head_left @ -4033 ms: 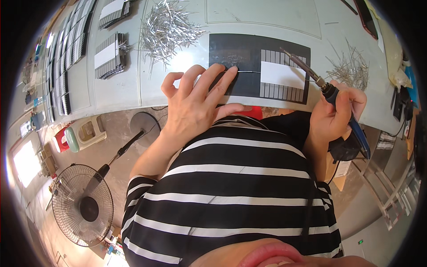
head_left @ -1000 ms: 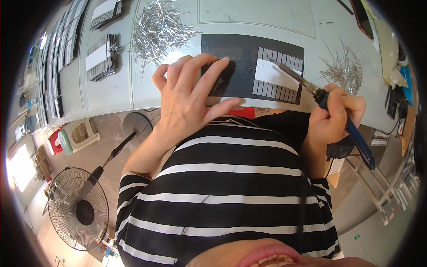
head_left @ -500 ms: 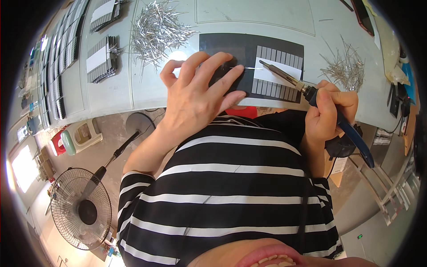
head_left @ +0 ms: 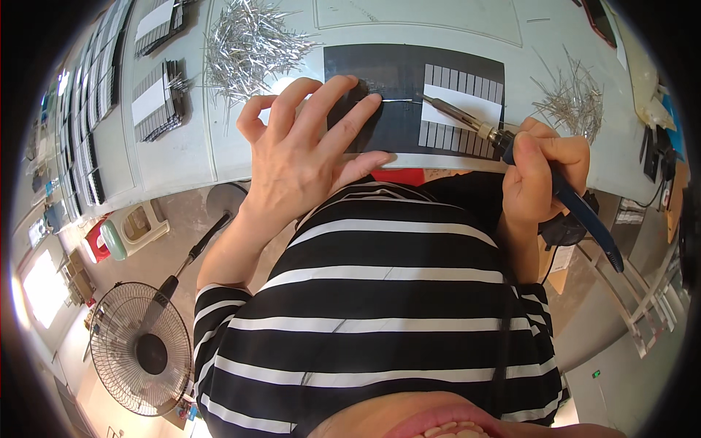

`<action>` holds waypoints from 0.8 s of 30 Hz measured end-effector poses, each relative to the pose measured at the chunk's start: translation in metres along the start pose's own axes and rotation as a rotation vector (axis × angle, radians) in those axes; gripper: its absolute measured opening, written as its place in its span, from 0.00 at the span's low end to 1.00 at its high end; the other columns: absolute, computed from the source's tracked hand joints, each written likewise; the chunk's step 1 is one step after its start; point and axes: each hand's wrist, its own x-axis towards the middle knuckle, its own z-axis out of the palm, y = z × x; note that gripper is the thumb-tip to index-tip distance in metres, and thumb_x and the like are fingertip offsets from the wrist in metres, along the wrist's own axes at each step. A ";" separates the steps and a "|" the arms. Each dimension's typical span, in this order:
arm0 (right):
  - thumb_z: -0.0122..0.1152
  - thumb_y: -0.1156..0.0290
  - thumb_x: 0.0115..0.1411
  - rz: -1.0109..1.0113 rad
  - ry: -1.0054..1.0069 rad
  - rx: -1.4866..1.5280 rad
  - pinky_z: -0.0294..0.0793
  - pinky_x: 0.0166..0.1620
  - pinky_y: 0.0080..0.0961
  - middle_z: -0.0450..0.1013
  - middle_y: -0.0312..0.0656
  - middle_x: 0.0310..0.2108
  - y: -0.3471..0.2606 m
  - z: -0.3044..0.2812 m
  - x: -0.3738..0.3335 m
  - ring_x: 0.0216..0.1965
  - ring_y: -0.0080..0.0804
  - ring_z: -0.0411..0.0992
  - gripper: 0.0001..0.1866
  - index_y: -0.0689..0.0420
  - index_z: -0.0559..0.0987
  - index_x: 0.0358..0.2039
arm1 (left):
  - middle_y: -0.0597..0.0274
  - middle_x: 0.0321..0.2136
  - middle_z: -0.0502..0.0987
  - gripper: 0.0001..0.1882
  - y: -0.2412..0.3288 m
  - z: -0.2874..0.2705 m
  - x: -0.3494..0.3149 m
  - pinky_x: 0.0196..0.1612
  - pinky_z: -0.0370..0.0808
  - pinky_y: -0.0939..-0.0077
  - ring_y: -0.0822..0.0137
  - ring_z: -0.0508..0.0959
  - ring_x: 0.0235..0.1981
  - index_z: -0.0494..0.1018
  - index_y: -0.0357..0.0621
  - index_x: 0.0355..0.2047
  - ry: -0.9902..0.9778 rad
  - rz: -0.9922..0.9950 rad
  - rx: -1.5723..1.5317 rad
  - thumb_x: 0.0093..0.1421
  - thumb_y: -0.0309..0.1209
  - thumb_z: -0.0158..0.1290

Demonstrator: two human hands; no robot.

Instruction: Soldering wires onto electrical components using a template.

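Observation:
A blue-handled soldering iron (head_left: 467, 119) is gripped in my right hand (head_left: 546, 175), slanting left over the panel. Its tip is close to the right end of a thin silver metal strip (head_left: 399, 100); contact cannot be made out. My left hand (head_left: 303, 157) has its fingers spread, and the index fingertip presses on the strip's left end. Beneath lies a black board (head_left: 398, 62). On the board's right part sits a panel (head_left: 478, 106) with a white middle band and rows of grey cells along its two long sides.
Left of the board is a large heap of silver strips (head_left: 252, 51); a smaller heap (head_left: 573, 109) lies at right. Stacked panels (head_left: 157, 102) and long rows of grey pieces (head_left: 91, 109) fill the table's left. A floor fan (head_left: 142, 354) stands at lower left.
My left hand has shifted left, with the index fingertip drawn back along the strip. The iron's tip has moved slightly left, off the white band to its left edge.

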 end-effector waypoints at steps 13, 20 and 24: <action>0.62 0.88 0.52 -0.044 -0.089 -0.075 0.49 0.19 0.17 0.61 0.31 0.14 0.005 -0.001 0.000 0.15 0.14 0.54 0.13 0.60 0.66 0.25 | 0.74 0.51 0.73 0.30 -0.003 0.002 0.004 0.56 0.49 0.58 0.68 0.68 0.52 0.78 0.58 0.48 0.046 0.039 -0.051 0.56 0.63 0.54; 0.62 0.87 0.53 -0.032 -0.111 -0.085 0.49 0.19 0.17 0.61 0.32 0.13 0.005 -0.003 0.001 0.15 0.14 0.54 0.13 0.60 0.66 0.25 | 0.74 0.52 0.73 0.29 -0.003 0.002 0.005 0.56 0.50 0.58 0.68 0.69 0.52 0.78 0.59 0.48 0.058 0.045 -0.047 0.55 0.63 0.55; 0.63 0.87 0.53 -0.025 -0.116 -0.097 0.49 0.19 0.17 0.61 0.32 0.13 0.006 -0.004 0.000 0.15 0.14 0.54 0.13 0.60 0.66 0.25 | 0.73 0.52 0.73 0.29 -0.003 0.004 0.004 0.56 0.50 0.58 0.67 0.69 0.52 0.78 0.59 0.48 0.061 0.046 -0.056 0.55 0.63 0.55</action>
